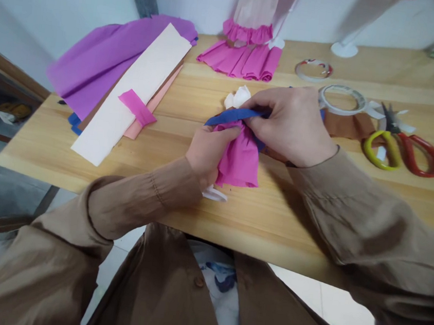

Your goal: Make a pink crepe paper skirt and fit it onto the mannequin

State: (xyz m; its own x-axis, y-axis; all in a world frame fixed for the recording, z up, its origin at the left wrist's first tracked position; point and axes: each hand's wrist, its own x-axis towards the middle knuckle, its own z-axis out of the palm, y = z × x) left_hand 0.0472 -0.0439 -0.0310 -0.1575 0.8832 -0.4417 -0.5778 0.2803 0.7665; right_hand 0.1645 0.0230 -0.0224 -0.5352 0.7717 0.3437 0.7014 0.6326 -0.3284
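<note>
My left hand is closed around a gathered piece of pink crepe paper, its loose end flaring toward me. Across the top of that gather runs a blue paper strip, pinched by my right hand at its right side. The left thumb presses where pink and blue meet. A white rounded piece sticks out just beyond the strip; how it joins the pink paper is hidden. Below my left hand a white loop or strip shows in part.
Scissors with red and yellow handles lie at right, beside tape rolls and brown paper. Purple paper, a cream strip and a small pink piece lie left. Pleated pink paper sits at the back.
</note>
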